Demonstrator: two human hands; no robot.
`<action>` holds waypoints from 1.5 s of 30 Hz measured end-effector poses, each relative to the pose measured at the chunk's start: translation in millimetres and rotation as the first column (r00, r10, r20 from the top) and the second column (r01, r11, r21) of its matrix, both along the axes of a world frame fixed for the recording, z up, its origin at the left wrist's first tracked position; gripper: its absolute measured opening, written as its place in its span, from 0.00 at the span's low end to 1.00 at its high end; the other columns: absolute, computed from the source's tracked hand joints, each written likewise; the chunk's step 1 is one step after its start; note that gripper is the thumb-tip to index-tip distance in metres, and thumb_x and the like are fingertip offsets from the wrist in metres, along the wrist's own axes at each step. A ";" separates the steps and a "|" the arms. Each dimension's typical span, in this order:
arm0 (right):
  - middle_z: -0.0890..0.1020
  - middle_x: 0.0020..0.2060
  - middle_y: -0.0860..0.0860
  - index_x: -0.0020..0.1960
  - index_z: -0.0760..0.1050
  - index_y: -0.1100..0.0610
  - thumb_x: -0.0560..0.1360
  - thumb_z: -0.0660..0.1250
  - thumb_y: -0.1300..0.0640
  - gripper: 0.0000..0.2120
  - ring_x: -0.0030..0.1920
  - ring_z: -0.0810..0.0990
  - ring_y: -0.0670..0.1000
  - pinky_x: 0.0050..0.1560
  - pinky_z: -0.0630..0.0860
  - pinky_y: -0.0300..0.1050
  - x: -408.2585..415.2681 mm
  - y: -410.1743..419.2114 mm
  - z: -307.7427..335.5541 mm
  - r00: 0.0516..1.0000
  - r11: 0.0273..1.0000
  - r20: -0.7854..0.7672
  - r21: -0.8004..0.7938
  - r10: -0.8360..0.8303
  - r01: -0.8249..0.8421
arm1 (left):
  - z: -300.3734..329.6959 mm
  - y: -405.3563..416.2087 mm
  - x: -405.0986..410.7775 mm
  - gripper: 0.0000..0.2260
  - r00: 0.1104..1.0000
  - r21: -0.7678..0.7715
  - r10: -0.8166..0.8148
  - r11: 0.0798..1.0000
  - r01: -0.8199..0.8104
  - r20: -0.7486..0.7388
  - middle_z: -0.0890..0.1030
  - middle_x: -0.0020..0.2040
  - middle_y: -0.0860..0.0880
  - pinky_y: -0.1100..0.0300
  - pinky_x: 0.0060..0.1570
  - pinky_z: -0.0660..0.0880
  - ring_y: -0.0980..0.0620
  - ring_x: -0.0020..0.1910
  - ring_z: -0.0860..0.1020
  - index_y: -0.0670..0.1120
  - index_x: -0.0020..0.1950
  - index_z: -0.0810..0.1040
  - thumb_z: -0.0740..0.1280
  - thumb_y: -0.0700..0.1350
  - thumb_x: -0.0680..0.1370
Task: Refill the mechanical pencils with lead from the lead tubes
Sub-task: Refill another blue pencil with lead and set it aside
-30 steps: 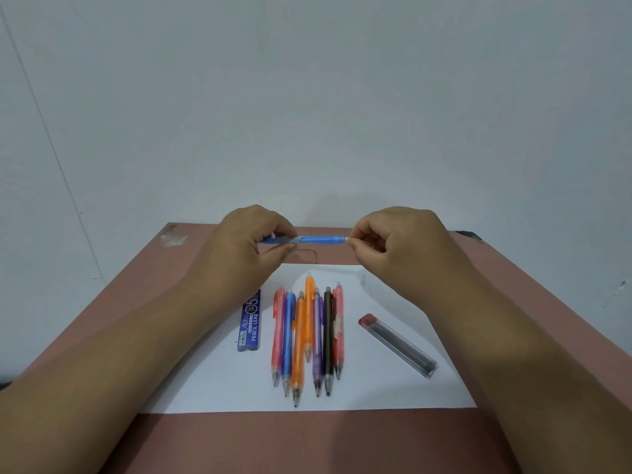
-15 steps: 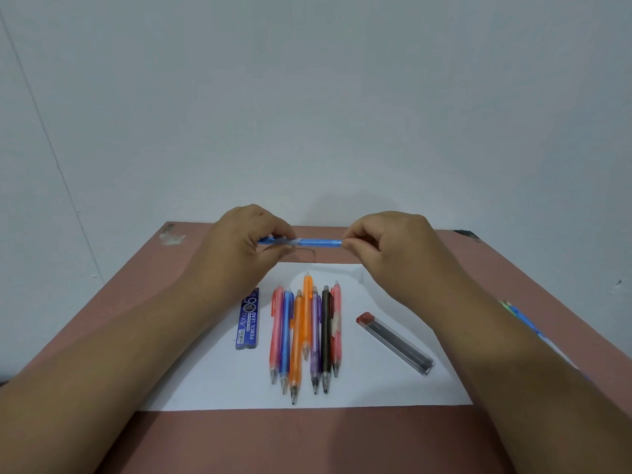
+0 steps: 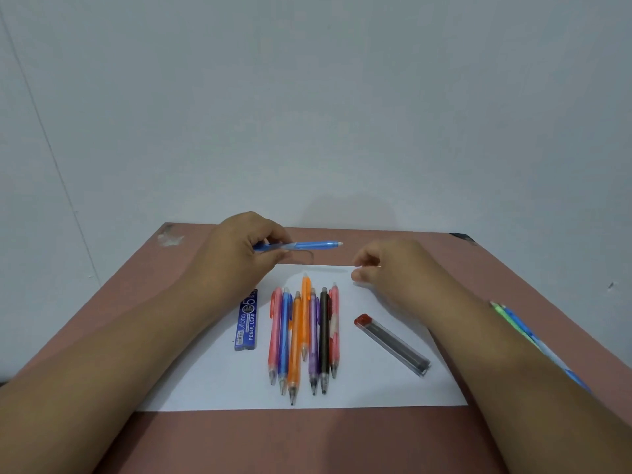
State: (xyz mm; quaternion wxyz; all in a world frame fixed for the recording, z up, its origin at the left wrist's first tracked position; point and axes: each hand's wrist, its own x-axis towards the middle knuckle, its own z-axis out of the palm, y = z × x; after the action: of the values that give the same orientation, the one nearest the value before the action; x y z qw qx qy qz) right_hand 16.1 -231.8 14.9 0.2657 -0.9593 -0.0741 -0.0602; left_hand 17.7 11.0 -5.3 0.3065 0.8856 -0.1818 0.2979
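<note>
My left hand [image 3: 239,254] grips a blue mechanical pencil [image 3: 307,245] by its tip end and holds it level above the table's far side, with its white end pointing right. My right hand [image 3: 379,265] hovers low over the far right corner of the white paper [image 3: 376,388], apart from the pencil. Its fingers are curled under, and I cannot see whether they pinch anything. Several mechanical pencils [image 3: 304,336] lie side by side on the paper, tips toward me. A blue lead tube [image 3: 247,319] lies left of them and a clear lead tube with a red cap [image 3: 391,343] to their right.
The paper lies on a reddish-brown table [image 3: 307,439] set against a pale wall. More pencils, green and blue [image 3: 513,319], lie along the table's right edge, partly hidden behind my right forearm.
My right hand has let go of the blue pencil's right end and dropped down and to the right, toward the paper. My left hand still holds the pencil in the same place.
</note>
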 end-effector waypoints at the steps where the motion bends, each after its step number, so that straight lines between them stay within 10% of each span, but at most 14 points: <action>1: 0.82 0.45 0.45 0.50 0.83 0.51 0.77 0.74 0.54 0.03 0.43 0.78 0.42 0.39 0.70 0.35 -0.1 0.2 -1.1 1.000 1.000 -0.012 -0.007 0.001 -0.001 | -0.5 0.6 0.5 0.05 1.000 -0.004 0.003 1.000 -0.003 -0.004 0.78 0.43 0.57 0.67 0.41 0.68 0.58 0.44 0.76 0.51 0.51 0.84 0.74 0.45 0.76; 7: 0.83 0.42 0.46 0.46 0.84 0.52 0.77 0.73 0.59 0.03 0.42 0.81 0.45 0.39 0.73 0.34 -1.8 1.6 -1.4 1.000 0.999 -0.005 0.034 -0.014 0.015 | 0.1 1.4 0.4 0.06 0.999 -0.005 -0.010 1.000 0.010 -0.043 0.78 0.44 0.57 0.65 0.40 0.69 0.57 0.45 0.76 0.57 0.49 0.80 0.74 0.46 0.77; 17: 0.87 0.38 0.50 0.45 0.85 0.51 0.76 0.74 0.64 0.08 0.39 0.86 0.48 0.53 0.84 0.50 -2.2 6.8 9.2 0.998 0.709 0.039 0.705 -0.057 0.013 | 1.1 1.3 -1.6 0.08 0.998 -0.020 -0.019 1.000 0.018 -0.055 0.78 0.44 0.58 0.67 0.40 0.69 0.58 0.44 0.75 0.59 0.48 0.79 0.74 0.46 0.77; 45: 0.87 0.38 0.49 0.47 0.85 0.54 0.77 0.73 0.61 0.04 0.36 0.84 0.46 0.46 0.84 0.42 -7.3 12.9 7.6 1.000 0.714 0.028 0.700 -0.006 -0.016 | 2.3 -2.6 -4.7 0.07 0.997 -0.025 -0.021 1.000 0.019 -0.073 0.78 0.44 0.59 0.71 0.39 0.67 0.60 0.46 0.75 0.60 0.48 0.79 0.74 0.48 0.77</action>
State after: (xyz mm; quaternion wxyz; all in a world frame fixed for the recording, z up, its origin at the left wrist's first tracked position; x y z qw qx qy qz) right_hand 8.8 -219.0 22.5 0.6080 -0.7863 -0.0522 -0.0967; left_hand 13.0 8.4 -3.0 0.3265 0.8903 -0.1757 0.2642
